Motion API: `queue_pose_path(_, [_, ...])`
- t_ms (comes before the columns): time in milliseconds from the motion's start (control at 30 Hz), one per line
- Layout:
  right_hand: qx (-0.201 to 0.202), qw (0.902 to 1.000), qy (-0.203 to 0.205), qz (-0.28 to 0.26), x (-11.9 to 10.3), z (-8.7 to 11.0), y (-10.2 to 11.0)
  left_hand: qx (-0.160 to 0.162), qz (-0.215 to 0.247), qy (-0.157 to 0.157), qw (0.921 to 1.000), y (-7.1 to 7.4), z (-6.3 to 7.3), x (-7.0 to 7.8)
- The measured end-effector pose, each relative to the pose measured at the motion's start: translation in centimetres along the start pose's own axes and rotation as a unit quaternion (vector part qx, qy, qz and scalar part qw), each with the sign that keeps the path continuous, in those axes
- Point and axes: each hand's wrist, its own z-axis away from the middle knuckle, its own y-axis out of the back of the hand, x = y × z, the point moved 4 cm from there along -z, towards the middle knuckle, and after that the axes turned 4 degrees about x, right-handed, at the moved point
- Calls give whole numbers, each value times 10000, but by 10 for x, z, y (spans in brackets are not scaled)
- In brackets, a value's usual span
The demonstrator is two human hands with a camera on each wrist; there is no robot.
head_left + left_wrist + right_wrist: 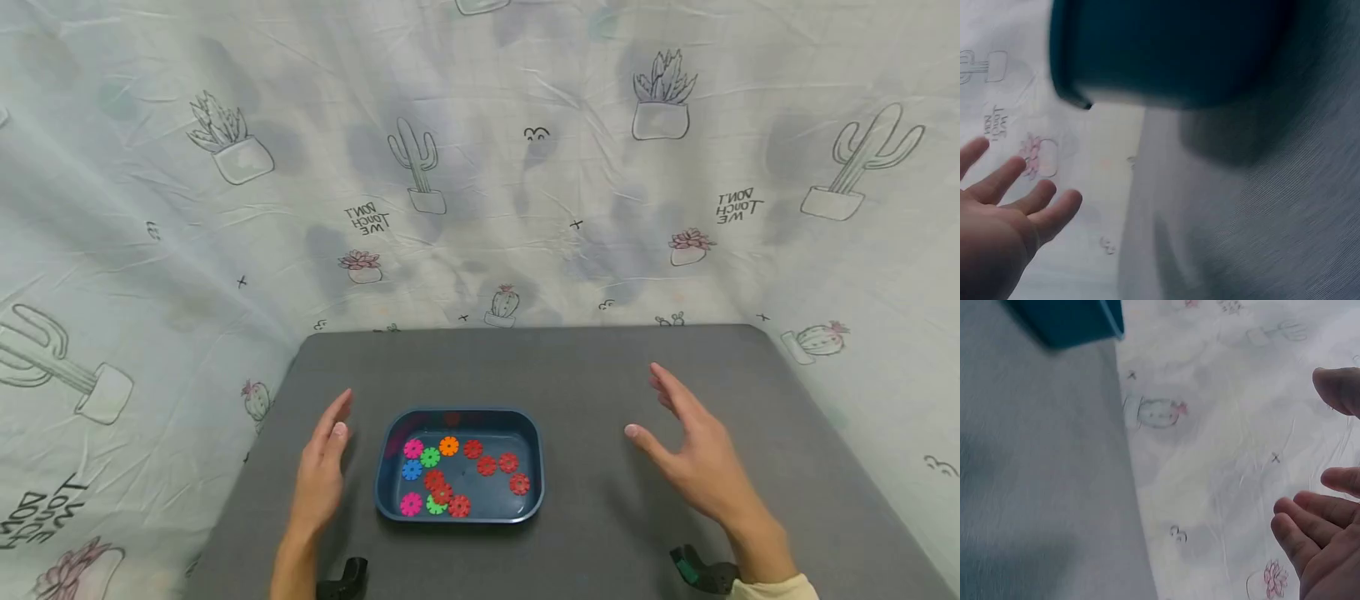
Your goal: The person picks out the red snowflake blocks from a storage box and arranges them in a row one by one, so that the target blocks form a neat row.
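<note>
A dark blue rectangular tray [498, 508] lies on the grey table, left of its middle. Several small notched plastic discs are spread inside: red ones [486, 466], pink ones [410, 504], green ones [430, 457], a blue one [412, 470] and an orange one [448, 446]. Left of the tray hovers my left hand [321, 479], fingers extended and holding nothing. My right hand [701, 458] is farther off on the tray's right, its thumb spread from the fingers and its grasp empty. Both wrist views show the tray's outer wall [1160, 50] and loosely straight fingers [1307, 534].
The grey table [585, 375] ends at a rounded back edge. Behind it and along the sides hangs a pale cloth [480, 167] printed with potted cacti and lettering. A dark wrist mount [705, 571] sits on my right wrist, another [345, 579] on the left.
</note>
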Motion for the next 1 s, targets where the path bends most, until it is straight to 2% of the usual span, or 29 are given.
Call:
queue_pose_path(100, [73, 9998, 146, -147, -9, -2, -7, -216, 135, 153, 9996, -8, 5, -6])
queue_pose_path(233, [-30, 9989, 315, -338, -18, -6, -18, -548, 382, 508, 9965, -18, 13, -14])
queue_pose_path(433, [-236, 9978, 494, -374, -29, -12, -35, -907, 1293, 1102, 9813, -31, 20, -26])
queue_pose_path(633, [-598, 9938, 709, -605, -41, -18, -55, -1210, 1817, 1297, 9672, -40, 21, -38])
queue_pose_path(800, [-953, 9892, 732, -844, -47, -21, -71, -1456, 1889, 1399, 9610, -41, 22, -41])
queue_pose_path(1000, [-1359, 9826, 642, -1089, -51, -25, -85, -1722, 1681, 1720, 9553, -39, 25, -40])
